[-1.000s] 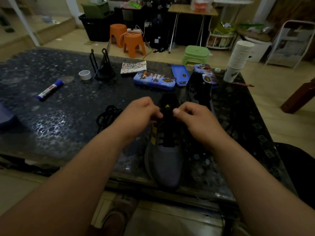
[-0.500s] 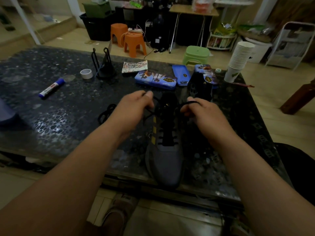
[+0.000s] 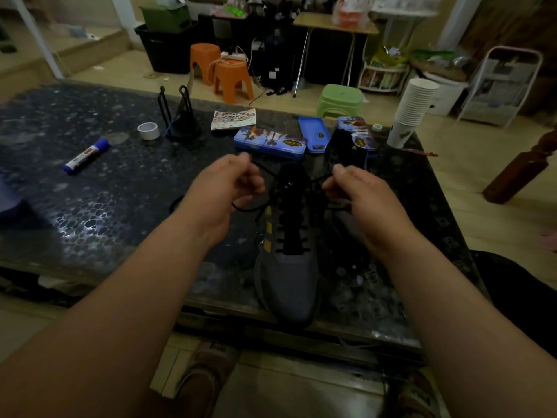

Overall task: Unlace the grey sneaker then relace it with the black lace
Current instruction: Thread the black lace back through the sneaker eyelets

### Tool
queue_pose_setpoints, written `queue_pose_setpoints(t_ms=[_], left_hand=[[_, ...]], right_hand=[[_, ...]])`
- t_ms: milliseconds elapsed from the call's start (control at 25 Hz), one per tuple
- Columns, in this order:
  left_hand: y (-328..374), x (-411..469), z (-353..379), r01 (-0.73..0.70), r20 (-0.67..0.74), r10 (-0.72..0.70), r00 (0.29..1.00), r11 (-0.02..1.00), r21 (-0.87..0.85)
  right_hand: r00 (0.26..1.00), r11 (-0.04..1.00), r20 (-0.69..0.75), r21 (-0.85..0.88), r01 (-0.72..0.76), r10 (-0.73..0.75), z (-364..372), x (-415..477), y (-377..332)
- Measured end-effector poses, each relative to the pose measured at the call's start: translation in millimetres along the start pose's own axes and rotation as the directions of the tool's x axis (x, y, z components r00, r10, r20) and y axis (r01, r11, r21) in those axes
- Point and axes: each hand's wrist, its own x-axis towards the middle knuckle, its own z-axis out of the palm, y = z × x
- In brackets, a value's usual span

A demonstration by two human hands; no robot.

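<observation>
Pinching one strand of the black lace (image 3: 319,178) each, the hands sit apart on either side of the tongue. The left hand (image 3: 224,188) has its fingers curled round a strand that loops below its knuckles. The right hand (image 3: 358,194) grips its strand between thumb and forefinger.

- Grey sneaker (image 3: 289,279): flat on the dark pebbled surface (image 3: 120,200), its long axis running straight away from the person, toe at the near edge and collar far.
- Both hands work at the collar end, about equally close to the sneaker. The strands rise from the top eyelets and splay out left and right.
- Lower eyelets carry neat dark cross-rows. Judgement: the work is at the top rows only. I cannot tell whether they are being loosened or drawn tight.
- Any next pull should run across the sneaker's axis, outward from the tongue.

Containers, all beyond the sneaker's collar:
- A closed blue tin (image 3: 269,143) lies just past the left hand, contents hidden.
- A shallow blue tray (image 3: 313,135) lies open beside it, with only a small gold mark showing inside.
- A second printed tin (image 3: 355,131) lies further right, partly behind a dark shape I cannot identify.
- Paper cups (image 3: 413,107) stand nested in a leaning stack far right of the collar.

Well left of the sneaker lie a tape roll (image 3: 148,131) and a blue-capped marker (image 3: 86,155).
</observation>
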Motion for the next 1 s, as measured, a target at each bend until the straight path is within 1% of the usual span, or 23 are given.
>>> queue_pose_setpoints(t_ms=[40, 80, 120, 160, 200, 240, 280, 320, 360, 400, 440, 480, 520, 600, 680, 720, 760, 800, 840, 880, 920, 960, 1000], left_hand=[[2, 3, -5, 0.041, -0.057, -0.052, 0.997, 0.983, -0.181], [4, 6, -12, 0.073, -0.097, -0.113, 0.989, 0.936, -0.345], [3, 10, -19, 0.095, -0.135, -0.176, 0.975, 0.880, -0.465], [1, 13, -25, 0.111, -0.165, -0.228, 0.960, 0.846, -0.521], [-1, 15, -29, 0.134, -0.192, -0.256, 0.947, 0.862, -0.489], [-6, 16, -31, 0.157, -0.207, -0.246, 0.947, 0.915, -0.372], [-9, 15, -30, 0.174, -0.195, -0.212, 0.958, 0.965, -0.198], [-12, 14, -28, 0.181, -0.164, -0.185, 0.969, 0.983, -0.039], [-12, 11, -23, 0.183, -0.136, -0.172, 0.976, 0.980, 0.072], [-14, 12, -21, 0.196, -0.139, -0.179, 0.974, 0.974, 0.115], [-13, 12, -20, 0.218, -0.175, -0.199, 0.964, 0.971, 0.097], [-13, 14, -21, 0.234, -0.240, -0.212, 0.947, 0.970, 0.068], [-13, 15, -23, 0.234, -0.329, -0.195, 0.924, 0.969, 0.083], [-13, 16, -27, 0.255, -0.500, -0.064, 0.864, 0.911, 0.324], [-14, 7, -25, 0.178, -0.496, 0.151, 0.855, 0.814, 0.553], [-16, 4, -22, 0.105, -0.466, 0.255, 0.847, 0.780, 0.617], [-16, 0, -17, 0.028, -0.422, 0.346, 0.838, 0.745, 0.667], [-20, 1, -14, -0.037, -0.360, 0.405, 0.840, 0.706, 0.707], [-23, 0, -9, -0.096, -0.271, 0.415, 0.869, 0.678, 0.729], [-26, 0, -2, -0.150, -0.167, 0.387, 0.907, 0.667, 0.730], [-31, -2, 4, -0.198, -0.056, 0.346, 0.937, 0.655, 0.729], [-34, -3, 9, -0.259, 0.051, 0.331, 0.942, 0.623, 0.738], [-35, -6, 13, -0.319, 0.146, 0.332, 0.932, 0.560, 0.764]], right_hand=[[0.996, 0.972, -0.030, 0.221, -0.076, 0.084, -4, 2, 0], [0.984, 0.887, -0.030, 0.438, -0.144, 0.174, -8, 5, -1], [0.968, 0.767, -0.011, 0.612, -0.193, 0.252, -13, 7, -1], [0.952, 0.671, 0.012, 0.707, -0.225, 0.307, -17, 7, 1], [0.938, 0.651, 0.027, 0.714, -0.259, 0.344, -21, 7, 4], [0.928, 0.699, 0.037, 0.647, -0.304, 0.370, -22, 6, 6], [0.924, 0.779, 0.053, 0.521, -0.349, 0.378, -21, 4, 8], [0.927, 0.858, 0.078, 0.356, -0.370, 0.367, -19, 1, 9], [0.935, 0.912, 0.095, 0.207, -0.354, 0.342, -17, -1, 10], [0.949, 0.942, 0.094, 0.121, -0.312, 0.302, -15, -2, 10], [0.961, 0.955, 0.055, 0.104, -0.277, 0.272, -13, -2, 11], [0.962, 0.952, -0.027, 0.150, -0.266, 0.273, -12, -1, 12], [0.941, 0.932, -0.138, 0.241, -0.271, 0.310, -12, -1, 13], [0.850, 0.894, -0.375, 0.395, -0.214, 0.369, -15, -2, 18], [0.777, 0.876, -0.515, 0.472, -0.094, 0.361, -19, -5, 24], [0.770, 0.875, -0.531, 0.479, -0.071, 0.354, -20, -8, 25], [0.790, 0.887, -0.508, 0.452, -0.094, 0.343, -20, -9, 28], [0.836, 0.917, -0.443, 0.363, -0.164, 0.324, -21, -11, 29], [0.889, 0.953, -0.343, 0.142, -0.269, 0.302, -21, -14, 31], [0.933, 0.925, -0.220, -0.192, -0.329, 0.286, -24, -17, 33], [0.956, 0.804, -0.124, -0.518, -0.292, 0.267, -27, -20, 33], [0.973, 0.638, -0.077, -0.743, -0.202, 0.217, -27, -24, 32], [0.989, 0.519, -0.083, -0.844, -0.134, 0.120, -25, -27, 29]])
